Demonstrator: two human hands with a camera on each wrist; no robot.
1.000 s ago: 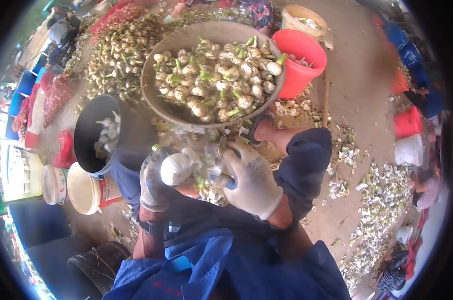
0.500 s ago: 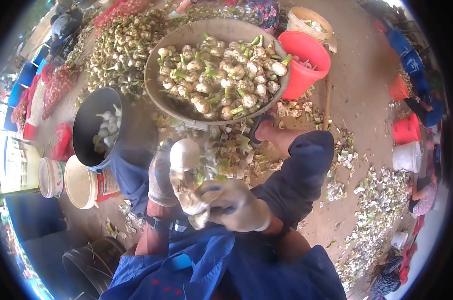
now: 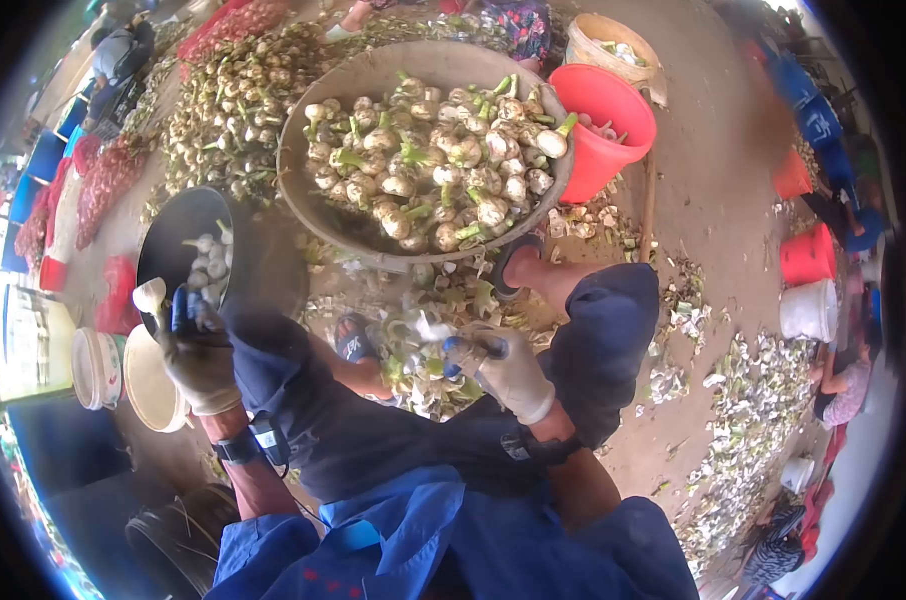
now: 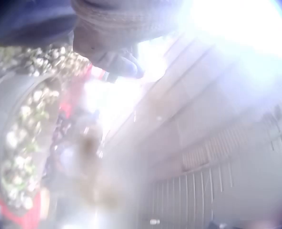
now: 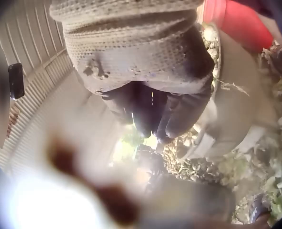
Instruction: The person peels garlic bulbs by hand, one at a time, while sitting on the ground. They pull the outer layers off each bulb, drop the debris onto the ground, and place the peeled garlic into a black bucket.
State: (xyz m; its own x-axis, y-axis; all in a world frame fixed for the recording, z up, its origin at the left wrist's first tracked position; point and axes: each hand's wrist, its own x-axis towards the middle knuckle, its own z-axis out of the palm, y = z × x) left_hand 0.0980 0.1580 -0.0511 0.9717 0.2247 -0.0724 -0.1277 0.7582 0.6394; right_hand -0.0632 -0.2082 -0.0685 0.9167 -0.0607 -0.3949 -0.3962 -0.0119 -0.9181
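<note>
The gloved left hand point(image 3: 201, 362) is over the rim of a black bucket point(image 3: 158, 245) and pinches a white garlic bulb point(image 3: 150, 295) at its stem end. Pale bulbs lie inside that bucket. Between the knees, the gloved right hand point(image 3: 508, 375) has bent fingers with dark blue tips. A blurred white scrap point(image 3: 431, 328) shows just left of them; whether they touch it or hold anything is unclear. The right wrist view shows this right hand point(image 5: 141, 71) with its dark fingers bent. In the left wrist view, glare hides most of the left hand point(image 4: 114, 43).
A wide basin point(image 3: 303, 205) of untrimmed garlic stands in front, with a red bucket point(image 3: 593, 150) on its right. Behind it lies a garlic heap point(image 3: 233, 110). White buckets point(image 3: 156, 380) stand at the left. Peelings point(image 3: 428, 385) cover the ground between the feet.
The left hand has moved left from between the knees to the black bucket, carrying the bulb. The hands are now apart. The long husk below the bulb is no longer seen on it.
</note>
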